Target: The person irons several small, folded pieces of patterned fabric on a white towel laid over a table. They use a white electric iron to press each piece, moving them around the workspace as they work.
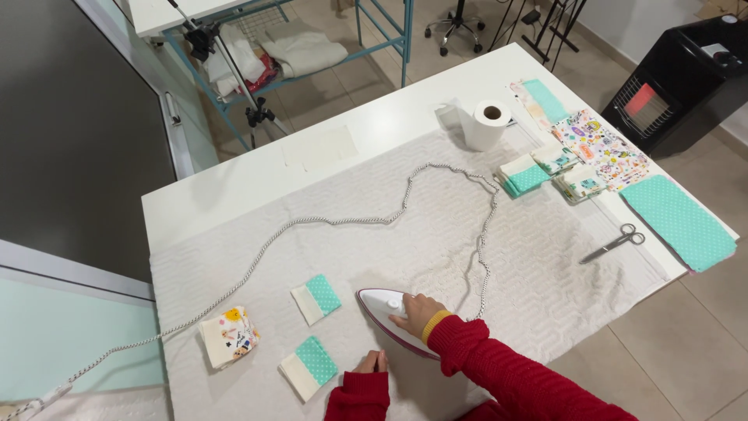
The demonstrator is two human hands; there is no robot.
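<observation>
Right hand (415,312) is wrapped around the handle of the white iron (392,314), low centre of frame, sole flat on the quilted pressing mat (436,234), cord (327,221) looped away toward the upper middle so it stays out of the iron's way. Left hand (372,362) rests loosely curled on the mat just below the iron, holding nothing (probably steadying). Two folded teal-and-cream fabric pieces (315,298) lie just left of it, within reach.
</observation>
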